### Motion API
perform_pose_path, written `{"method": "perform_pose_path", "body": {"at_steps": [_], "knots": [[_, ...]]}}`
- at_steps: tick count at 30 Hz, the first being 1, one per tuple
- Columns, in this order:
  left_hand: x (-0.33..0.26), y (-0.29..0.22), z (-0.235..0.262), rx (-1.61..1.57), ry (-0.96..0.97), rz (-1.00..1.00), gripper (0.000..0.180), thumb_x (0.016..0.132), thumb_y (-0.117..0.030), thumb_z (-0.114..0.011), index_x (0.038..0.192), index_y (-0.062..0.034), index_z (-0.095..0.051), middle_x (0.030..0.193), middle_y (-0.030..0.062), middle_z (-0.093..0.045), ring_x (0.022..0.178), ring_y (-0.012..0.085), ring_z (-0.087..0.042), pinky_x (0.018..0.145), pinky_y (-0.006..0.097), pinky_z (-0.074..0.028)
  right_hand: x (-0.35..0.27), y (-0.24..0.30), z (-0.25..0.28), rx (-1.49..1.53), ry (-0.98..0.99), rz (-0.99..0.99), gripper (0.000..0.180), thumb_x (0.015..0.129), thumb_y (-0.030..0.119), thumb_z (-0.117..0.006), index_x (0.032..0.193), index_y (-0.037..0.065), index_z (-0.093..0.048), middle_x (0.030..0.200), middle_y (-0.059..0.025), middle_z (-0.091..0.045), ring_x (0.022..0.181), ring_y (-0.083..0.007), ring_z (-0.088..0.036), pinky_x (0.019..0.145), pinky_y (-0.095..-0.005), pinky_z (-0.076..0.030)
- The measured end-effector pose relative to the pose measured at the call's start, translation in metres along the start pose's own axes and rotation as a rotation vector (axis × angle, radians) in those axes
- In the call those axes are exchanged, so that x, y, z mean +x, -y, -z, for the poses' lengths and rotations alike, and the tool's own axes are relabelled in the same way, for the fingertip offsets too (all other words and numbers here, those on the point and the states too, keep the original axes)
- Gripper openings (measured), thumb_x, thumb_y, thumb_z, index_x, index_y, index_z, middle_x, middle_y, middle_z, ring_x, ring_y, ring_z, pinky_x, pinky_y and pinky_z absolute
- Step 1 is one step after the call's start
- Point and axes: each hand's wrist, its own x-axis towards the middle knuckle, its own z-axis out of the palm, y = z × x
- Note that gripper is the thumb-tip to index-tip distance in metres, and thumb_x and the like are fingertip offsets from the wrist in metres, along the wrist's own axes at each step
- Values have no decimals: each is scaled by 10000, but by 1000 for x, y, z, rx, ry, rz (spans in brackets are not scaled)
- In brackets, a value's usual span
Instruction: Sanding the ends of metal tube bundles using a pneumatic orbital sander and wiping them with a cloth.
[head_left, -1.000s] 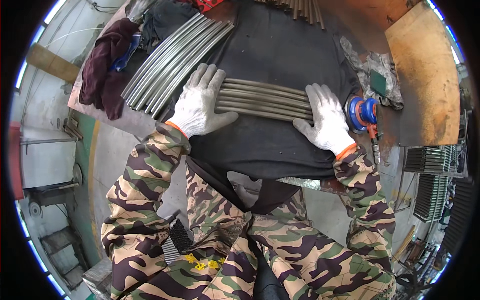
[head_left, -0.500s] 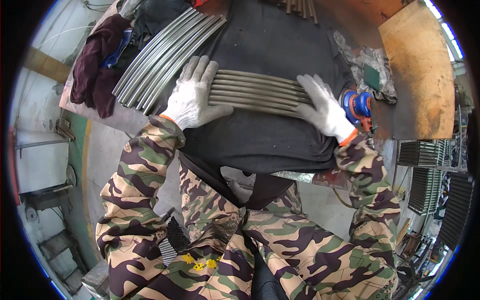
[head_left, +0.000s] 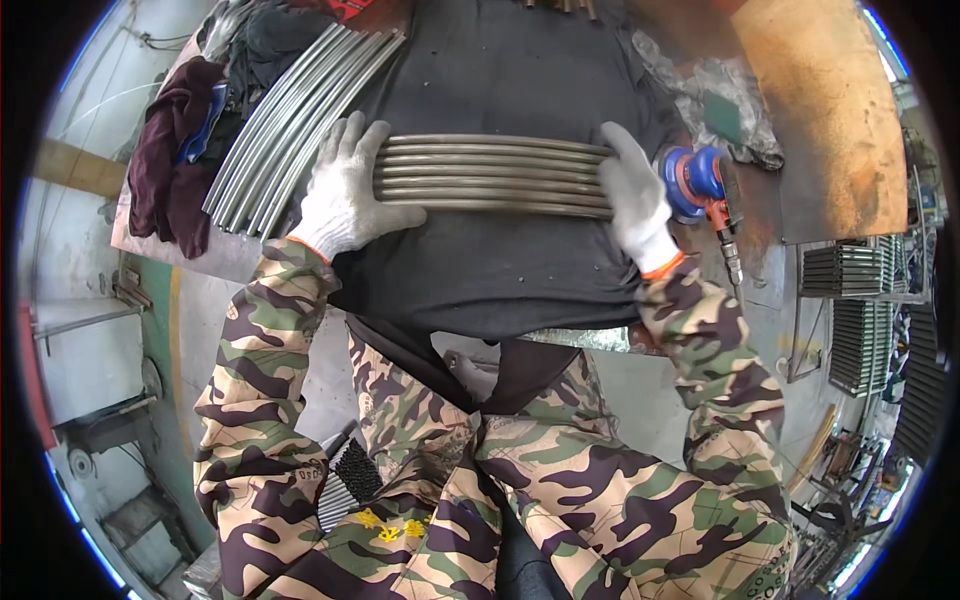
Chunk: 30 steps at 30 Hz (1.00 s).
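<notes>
The left hand (head_left: 350,190), thumb spread wide, covers the left ends of dull metal rods (head_left: 490,183) lying side by side on black cloth (head_left: 510,90) toward the worktop's (head_left: 228,256) front edge. The right hand (head_left: 635,195), fingers extended, touches their right ends, near a blue sander (head_left: 690,180).

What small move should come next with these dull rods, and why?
Probably a gentle inward press of the right hand to even the ends of the dull rods: it looks turned nearly edge-on at their right ends, while the left hand covers their left ends, and they lie side by side on black cloth.
</notes>
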Motion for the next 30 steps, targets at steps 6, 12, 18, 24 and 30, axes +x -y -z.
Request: {"method": "perform_pose_path", "body": {"at_steps": [6, 12, 18, 24, 30], "knots": [[-2, -5, 6, -5, 7, -59, 1134, 659, -474, -945, 1592, -43, -466, 1691, 275, -377, 1597, 487, -285, 1303, 566, -297, -9, -27, -8, 644, -132, -99, 597, 1104, 230, -590, 1579, -108, -462, 1619, -195, -524, 1510, -271, -483, 1270, -341, -309], [-2, 3, 2, 56, -2, -111, 1117, 696, -495, -930, 1589, -15, -461, 1671, 275, -405, 1588, 494, -293, 1292, 576, -312, 8, 2, -3, 322, 84, -129, 455, 1067, 137, -621, 1488, -32, -595, 1513, -178, -613, 1429, -224, -552, 1201, -327, -394], [-2, 2, 8, 200, -113, -234, 1041, 724, -621, -855, 1484, 27, -563, 1571, 266, -513, 1522, 482, -376, 1298, 587, -218, 33, 42, 81, -610, -21, 414, 513, 910, 200, -808, 1389, 79, -669, 1358, -159, -690, 1183, -336, -690, 1042, -445, -544], [6, -18, 14, 162, -87, -221, 984, 807, -547, -841, 1568, -19, -508, 1616, 292, -473, 1575, 506, -316, 1308, 611, -207, 42, 21, 102, -1037, 204, -174, 486, 961, 465, -659, 1325, 143, -653, 1305, -245, -649, 1169, -495, -680, 1007, -581, -552], [20, -41, -17, 71, -157, -193, 760, 932, -478, -748, 1476, 21, -568, 1502, 258, -571, 1411, 446, -500, 1185, 559, -371, 51, 19, 107, -1089, 188, -107, 380, 977, 416, -660, 1203, 112, -693, 1175, -246, -697, 1087, -483, -706, 972, -562, -570]]}}
